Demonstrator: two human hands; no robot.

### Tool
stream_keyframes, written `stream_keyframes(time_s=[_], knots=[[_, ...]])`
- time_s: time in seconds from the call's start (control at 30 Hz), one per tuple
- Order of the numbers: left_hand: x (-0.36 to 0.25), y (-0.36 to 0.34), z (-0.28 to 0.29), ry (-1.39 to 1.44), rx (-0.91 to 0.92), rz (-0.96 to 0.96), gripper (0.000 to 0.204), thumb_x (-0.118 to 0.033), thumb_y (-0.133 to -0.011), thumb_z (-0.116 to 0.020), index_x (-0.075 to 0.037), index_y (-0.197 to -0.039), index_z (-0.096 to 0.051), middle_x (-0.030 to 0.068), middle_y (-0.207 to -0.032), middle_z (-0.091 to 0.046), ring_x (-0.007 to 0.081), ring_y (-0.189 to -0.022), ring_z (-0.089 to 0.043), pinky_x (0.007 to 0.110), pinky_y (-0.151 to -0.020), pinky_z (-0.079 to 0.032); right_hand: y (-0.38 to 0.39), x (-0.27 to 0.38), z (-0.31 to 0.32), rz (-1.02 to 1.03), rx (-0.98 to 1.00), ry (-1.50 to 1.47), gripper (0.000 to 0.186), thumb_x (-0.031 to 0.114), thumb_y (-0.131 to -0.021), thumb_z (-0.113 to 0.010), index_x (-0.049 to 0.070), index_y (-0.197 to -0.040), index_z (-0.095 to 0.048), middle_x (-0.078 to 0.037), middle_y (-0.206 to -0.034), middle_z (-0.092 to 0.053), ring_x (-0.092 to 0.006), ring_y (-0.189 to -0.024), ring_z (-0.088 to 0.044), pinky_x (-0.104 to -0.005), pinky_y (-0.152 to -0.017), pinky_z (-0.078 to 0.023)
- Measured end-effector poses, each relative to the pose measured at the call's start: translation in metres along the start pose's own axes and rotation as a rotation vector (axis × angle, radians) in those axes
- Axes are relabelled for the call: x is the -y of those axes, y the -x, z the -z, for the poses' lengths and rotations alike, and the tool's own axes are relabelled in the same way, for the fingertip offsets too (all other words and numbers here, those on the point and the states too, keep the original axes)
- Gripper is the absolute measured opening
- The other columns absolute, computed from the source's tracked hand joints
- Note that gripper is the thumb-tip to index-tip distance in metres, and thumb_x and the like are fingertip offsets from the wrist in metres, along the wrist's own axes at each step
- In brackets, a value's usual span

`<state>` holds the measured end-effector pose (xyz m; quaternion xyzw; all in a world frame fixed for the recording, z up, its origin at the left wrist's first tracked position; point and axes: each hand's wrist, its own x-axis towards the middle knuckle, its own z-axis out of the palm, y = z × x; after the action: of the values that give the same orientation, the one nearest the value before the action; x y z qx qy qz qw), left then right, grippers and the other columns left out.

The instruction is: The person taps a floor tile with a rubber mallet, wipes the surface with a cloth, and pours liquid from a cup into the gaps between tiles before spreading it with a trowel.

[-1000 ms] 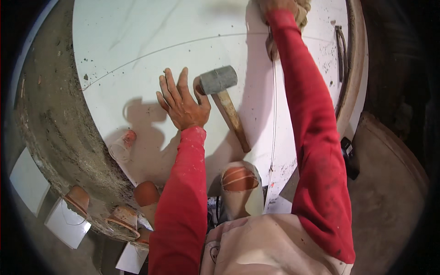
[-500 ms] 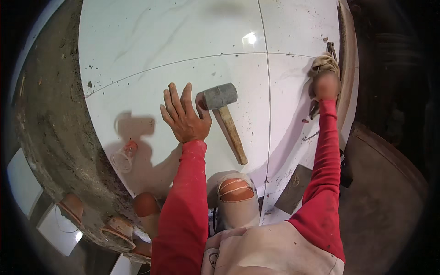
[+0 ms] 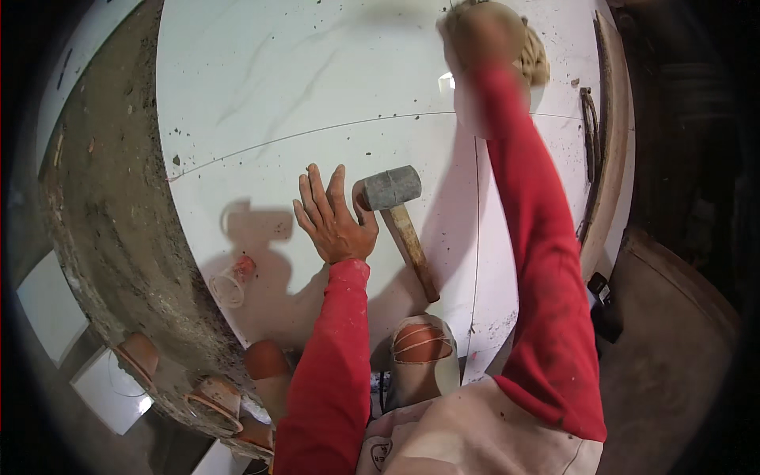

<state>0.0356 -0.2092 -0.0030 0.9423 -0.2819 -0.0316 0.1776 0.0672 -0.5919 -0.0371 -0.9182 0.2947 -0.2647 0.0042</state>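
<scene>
My left hand [image 3: 332, 222] lies with fingers spread on white floor tiles [image 3: 301, 95], just left of a rubber mallet with grey head and wooden handle [image 3: 408, 245]. My right hand [image 3: 491, 36], blurred, is stretched out to the upper right, shut on a beige crumpled cloth [image 3: 537, 63] against the tiles. A thin dark joint line runs across the tiles. A clear plastic cup [image 3: 229, 285] with a reddish end lies on its side left of my left forearm.
A dark mortar strip [image 3: 103, 158] runs along the left, with loose white tiles [image 3: 51, 309] and several terracotta-coloured bucket-like containers [image 3: 210, 400]. A wooden board [image 3: 613, 142] and dark bent tool [image 3: 588, 134] lie on the right, beside a black object [image 3: 603, 309]. My knees [image 3: 419, 344] are below.
My right hand with the cloth went from far forward to the right edge of the tiles, then back up and leftward. My left hand stayed spread beside the mallet.
</scene>
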Motion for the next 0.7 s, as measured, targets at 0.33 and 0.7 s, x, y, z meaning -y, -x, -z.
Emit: stream_keyframes(time_s=[0.33,0.7], knots=[[0.002,-0.002,0.002,-0.009,-0.013,0.004,0.066,-0.015,-0.084,-0.063,-0.020,-0.147,-0.043,0.0125,-0.160,-0.031,0.0345,-0.150,-0.025,0.060,-0.119,-0.017,0.044,-0.105,0.054,-0.539,0.190,0.034,0.055,0.043,-0.090,-0.059,0.007,-0.131,-0.052,-0.023,-0.123,-0.064,-0.0408,-0.118,-0.059,-0.0455,-0.101,-0.046],[0.003,-0.003,0.005,-0.022,0.005,0.016,0.066,-0.015,-0.085,-0.062,-0.020,-0.147,-0.043,0.0135,-0.160,-0.031,0.0341,-0.150,-0.025,0.057,-0.120,-0.016,0.128,-0.057,0.166,-0.566,0.220,-0.263,0.036,0.025,-0.098,-0.050,-0.007,-0.113,-0.058,-0.023,-0.105,-0.068,-0.0327,-0.096,-0.066,-0.0377,-0.087,-0.050]])
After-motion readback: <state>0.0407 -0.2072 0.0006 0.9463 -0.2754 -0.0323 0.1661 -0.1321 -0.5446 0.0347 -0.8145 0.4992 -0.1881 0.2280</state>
